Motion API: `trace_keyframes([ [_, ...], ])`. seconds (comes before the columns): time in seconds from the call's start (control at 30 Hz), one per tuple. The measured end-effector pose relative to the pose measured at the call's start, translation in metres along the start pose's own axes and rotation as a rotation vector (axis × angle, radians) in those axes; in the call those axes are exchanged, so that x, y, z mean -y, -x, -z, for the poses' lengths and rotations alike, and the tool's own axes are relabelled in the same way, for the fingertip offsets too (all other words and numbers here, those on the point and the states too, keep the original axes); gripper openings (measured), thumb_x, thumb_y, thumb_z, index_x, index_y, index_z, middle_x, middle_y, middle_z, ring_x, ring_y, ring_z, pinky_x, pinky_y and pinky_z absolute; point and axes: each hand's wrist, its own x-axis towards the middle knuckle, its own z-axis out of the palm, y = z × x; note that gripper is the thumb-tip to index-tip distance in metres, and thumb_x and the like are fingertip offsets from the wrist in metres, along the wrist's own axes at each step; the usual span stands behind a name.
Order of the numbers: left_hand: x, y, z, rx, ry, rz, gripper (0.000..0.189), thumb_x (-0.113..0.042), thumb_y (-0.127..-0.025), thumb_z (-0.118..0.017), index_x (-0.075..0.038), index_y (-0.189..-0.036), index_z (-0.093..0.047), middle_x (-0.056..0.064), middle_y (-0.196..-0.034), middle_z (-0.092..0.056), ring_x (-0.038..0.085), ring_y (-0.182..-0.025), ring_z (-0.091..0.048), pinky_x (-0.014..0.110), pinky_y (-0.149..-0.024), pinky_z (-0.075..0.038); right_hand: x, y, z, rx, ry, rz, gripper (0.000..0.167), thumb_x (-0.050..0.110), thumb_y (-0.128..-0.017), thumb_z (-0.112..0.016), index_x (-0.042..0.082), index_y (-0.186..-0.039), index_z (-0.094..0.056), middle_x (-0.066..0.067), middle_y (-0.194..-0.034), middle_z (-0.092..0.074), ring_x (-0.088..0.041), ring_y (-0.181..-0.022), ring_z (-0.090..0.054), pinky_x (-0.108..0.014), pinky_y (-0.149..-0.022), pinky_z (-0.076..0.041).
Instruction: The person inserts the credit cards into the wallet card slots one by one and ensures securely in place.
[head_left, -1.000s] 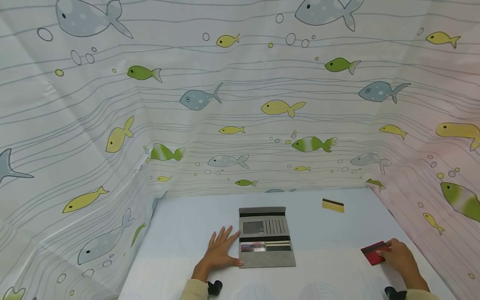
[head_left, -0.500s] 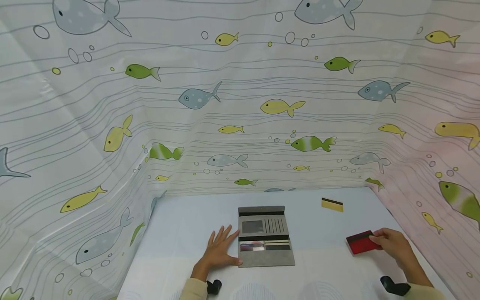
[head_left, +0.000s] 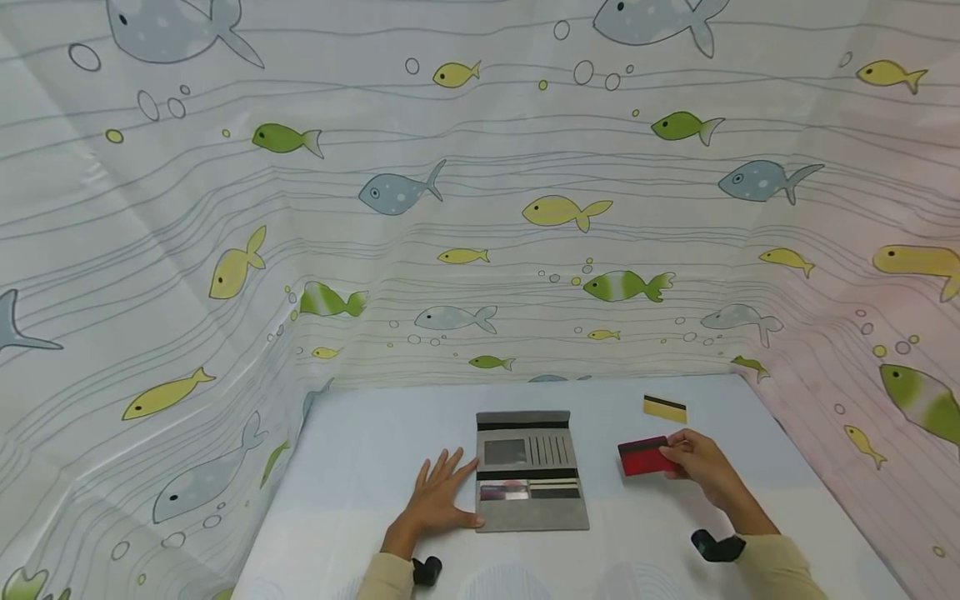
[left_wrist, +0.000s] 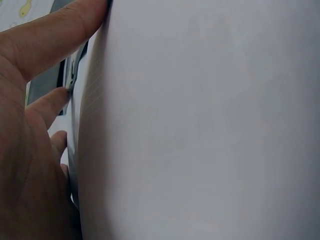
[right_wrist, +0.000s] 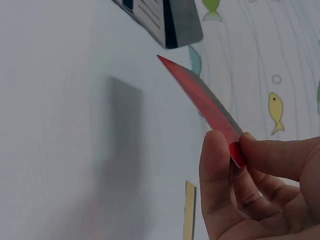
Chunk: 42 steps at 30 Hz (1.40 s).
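A grey wallet (head_left: pixel 532 518) lies unfolded on the table, with card slots and a window panel showing. Cards (head_left: pixel 504 490) sit in its lower pockets. My left hand (head_left: pixel 438 502) rests at the wallet's left edge with fingers spread, thumb and a fingertip touching that edge. In my right hand (head_left: pixel 697 462), thumb and fingers pinch a red card (head_left: pixel 641 458) with a dark stripe, held above the table to the right of the wallet. The right wrist view shows the red card (right_wrist: pixel 205 100) nearly edge-on, raised off the surface, its shadow beneath.
A gold card (head_left: pixel 665 409) with a black stripe lies flat at the back right, beyond my right hand. The white table (head_left: pixel 360 433) is bordered by fish-patterned sheeting (head_left: pixel 465 292) at the back and both sides.
My right hand has carried the red card up off the table's right side and leftward, toward the wallet. The left hand and the wallet have stayed in place.
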Motion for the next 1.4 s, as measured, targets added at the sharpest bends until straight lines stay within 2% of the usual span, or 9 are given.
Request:
trace_keyframes([
  [0.2,0.002,-0.001,0.0,-0.004,-0.01,0.001,0.104,-0.065,-0.069,-0.079,-0.025,-0.156,-0.037,0.011,-0.167,-0.022,0.041,-0.155,-0.012,0.068,-0.12,-0.003,0.011,-0.008,-0.024,0.028,-0.045,0.026,0.027,0.009,-0.096,-0.064,-0.008,-0.112,-0.051,-0.013,-0.093,-0.064,-0.018,-0.078,-0.068,-0.03,-0.069,-0.063],
  [0.4,0.001,-0.001,0.0,0.006,0.01,0.008,0.105,-0.063,-0.068,-0.08,-0.023,-0.155,-0.038,0.012,-0.167,-0.022,0.042,-0.155,-0.011,0.068,-0.12,-0.002,0.015,-0.013,-0.04,0.051,-0.048,0.029,0.022,0.005,-0.096,-0.063,-0.009,-0.11,-0.052,-0.013,-0.095,-0.066,-0.019,-0.077,-0.068,-0.033,-0.069,-0.063],
  [0.8,0.002,0.0,-0.002,-0.002,-0.003,0.006,0.105,-0.066,-0.068,-0.079,-0.024,-0.155,-0.038,0.013,-0.166,-0.023,0.042,-0.154,-0.013,0.068,-0.12,-0.003,0.026,-0.033,-0.07,0.027,-0.053,0.007,0.016,0.003,-0.094,-0.063,-0.005,-0.104,-0.053,-0.017,-0.097,-0.065,-0.019,-0.074,-0.068,-0.033,-0.067,-0.063],
  [1.1,0.002,-0.001,-0.003,-0.007,0.002,0.002,0.105,-0.065,-0.068,-0.079,-0.025,-0.155,-0.038,0.012,-0.166,-0.023,0.042,-0.154,-0.012,0.068,-0.12,-0.003,0.031,-0.045,-0.084,0.034,0.012,-0.008,0.014,0.001,-0.094,-0.062,-0.005,-0.102,-0.053,-0.019,-0.102,-0.062,-0.017,-0.072,-0.065,-0.033,-0.065,-0.063],
  [1.4,0.003,-0.002,-0.003,-0.003,0.0,0.008,0.105,-0.065,-0.067,-0.08,-0.026,-0.155,-0.038,0.011,-0.167,-0.023,0.041,-0.155,-0.012,0.067,-0.12,-0.002,0.032,-0.052,-0.092,0.038,0.052,-0.015,0.013,0.0,-0.092,-0.063,-0.003,-0.096,-0.051,-0.016,-0.097,-0.057,-0.02,-0.076,-0.064,-0.032,-0.064,-0.063],
])
